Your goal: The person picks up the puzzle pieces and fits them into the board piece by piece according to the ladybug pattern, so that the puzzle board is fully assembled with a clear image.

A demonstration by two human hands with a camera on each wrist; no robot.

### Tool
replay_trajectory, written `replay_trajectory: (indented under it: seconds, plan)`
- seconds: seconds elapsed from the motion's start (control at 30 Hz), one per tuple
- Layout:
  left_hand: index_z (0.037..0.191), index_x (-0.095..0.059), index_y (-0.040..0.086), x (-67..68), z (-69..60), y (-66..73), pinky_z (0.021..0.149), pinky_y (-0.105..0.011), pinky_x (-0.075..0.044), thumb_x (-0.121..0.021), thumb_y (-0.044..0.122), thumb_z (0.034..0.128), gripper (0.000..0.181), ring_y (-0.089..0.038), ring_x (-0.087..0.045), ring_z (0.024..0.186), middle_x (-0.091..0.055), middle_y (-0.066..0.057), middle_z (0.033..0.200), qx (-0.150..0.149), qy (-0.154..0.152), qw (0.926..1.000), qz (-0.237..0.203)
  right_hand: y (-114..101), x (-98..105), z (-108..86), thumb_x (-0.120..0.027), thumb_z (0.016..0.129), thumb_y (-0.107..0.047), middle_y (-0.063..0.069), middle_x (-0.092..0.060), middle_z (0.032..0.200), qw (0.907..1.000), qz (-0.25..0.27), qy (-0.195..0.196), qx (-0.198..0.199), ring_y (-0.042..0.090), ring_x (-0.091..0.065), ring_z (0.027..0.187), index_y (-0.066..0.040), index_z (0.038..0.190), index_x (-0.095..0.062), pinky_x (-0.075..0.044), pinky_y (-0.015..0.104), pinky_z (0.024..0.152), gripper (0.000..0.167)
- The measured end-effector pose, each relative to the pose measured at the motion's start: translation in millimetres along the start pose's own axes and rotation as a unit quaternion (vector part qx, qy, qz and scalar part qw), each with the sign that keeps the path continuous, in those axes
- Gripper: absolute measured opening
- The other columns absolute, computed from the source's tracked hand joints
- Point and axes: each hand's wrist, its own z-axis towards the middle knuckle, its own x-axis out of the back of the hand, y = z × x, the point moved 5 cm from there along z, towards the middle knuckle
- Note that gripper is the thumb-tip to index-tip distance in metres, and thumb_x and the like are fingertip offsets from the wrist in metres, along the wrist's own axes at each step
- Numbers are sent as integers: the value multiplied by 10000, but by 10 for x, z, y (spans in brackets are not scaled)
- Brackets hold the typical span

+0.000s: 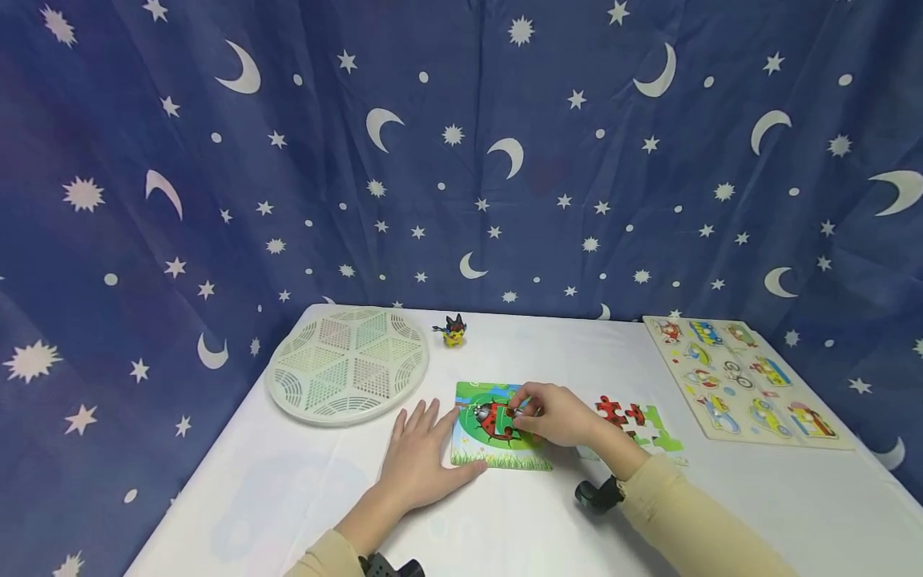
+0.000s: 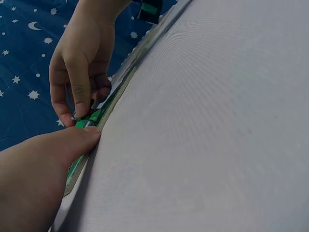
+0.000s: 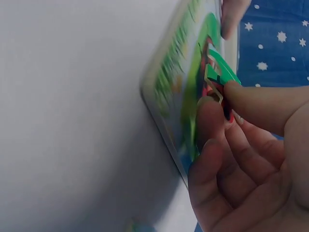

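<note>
A ladybug jigsaw puzzle (image 1: 505, 461) with a grassy lower edge lies flat on the white table. My left hand (image 1: 421, 465) rests beside its left side with straight, spread fingers, the thumb against the lower left of the board. Over the picture, my right hand (image 1: 558, 418) pinches a jigsaw piece (image 3: 211, 73) between thumb and fingers. That piece shows green and red and is tilted above the board in the right wrist view. The fingers hide part of the piece and the right side of the picture.
To the right of the puzzle lies a second tray with loose red and green pieces (image 1: 611, 410), partly behind my right wrist. A wooden picture board (image 1: 688, 385) stands at far right, a round perforated board (image 1: 392, 405) at far left. A small figurine (image 1: 453, 331) is at the back.
</note>
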Motion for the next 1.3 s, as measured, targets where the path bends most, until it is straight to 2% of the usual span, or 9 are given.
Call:
replay_trajectory:
  seconds: [0.17,0.33,0.63,0.77,0.93,1.07,1.3]
  plan:
    - [1528,-506,171,22,6,-3,1217,-606,-113,-621,785,822,943,-399,-279,1501,-408,-201,1580,-3,-9,10000,83,-57,-84,11,-766,936,-154,-67,-649,833,9986,-412,315,49,117,-584,726,-153,1031,-663,-500,334,691,141]
    - [1529,-502,154,4,-4,1,1221,-597,-106,-625,782,824,952,-391,-271,1506,-395,-197,1590,-2,-75,9999,71,-89,-141,20,-780,922,-145,-82,-640,872,9970,-599,493,67,111,-580,785,-166,1004,-688,-502,345,733,125]
    - [1522,-509,146,15,24,21,1219,-601,-111,-614,779,837,939,-391,-270,1507,-388,-204,1593,-83,-74,9999,101,-227,-243,130,-743,941,-146,-87,-629,827,9954,-727,546,302,94,-569,746,-144,1048,-728,-502,325,702,108]
    - [1522,-510,146,8,2,13,1219,-599,-114,-603,789,837,944,-392,-272,1506,-388,-204,1592,-49,-101,9999,132,-301,-341,174,-737,948,-160,-92,-604,778,9941,-871,619,201,87,-545,692,-141,1061,-733,-488,313,659,115]
    - [1515,-517,146,-27,-42,-47,1224,-590,-98,-580,819,828,964,-383,-260,1512,-386,-193,1597,12,-50,9999,159,-385,-444,192,-739,950,-174,-76,-592,769,9945,-808,661,75,100,-536,663,-104,1064,-696,-480,305,633,141]
    - [1523,-509,154,-39,-54,-68,1229,-576,-80,-562,837,824,978,-368,-241,1522,-373,-181,1607,53,-46,9998,181,-394,-456,196,-732,953,-173,-62,-588,780,9951,-746,654,40,105,-539,665,-83,1052,-674,-482,299,635,146]
    - [1525,-507,149,-20,-17,-20,1229,-579,-82,-593,810,827,965,-374,-243,1521,-370,-190,1607,-9,-71,9999,88,-326,-403,205,-746,939,-164,-44,-599,799,9941,-674,824,-228,111,-558,697,-91,1003,-670,-501,306,668,124]
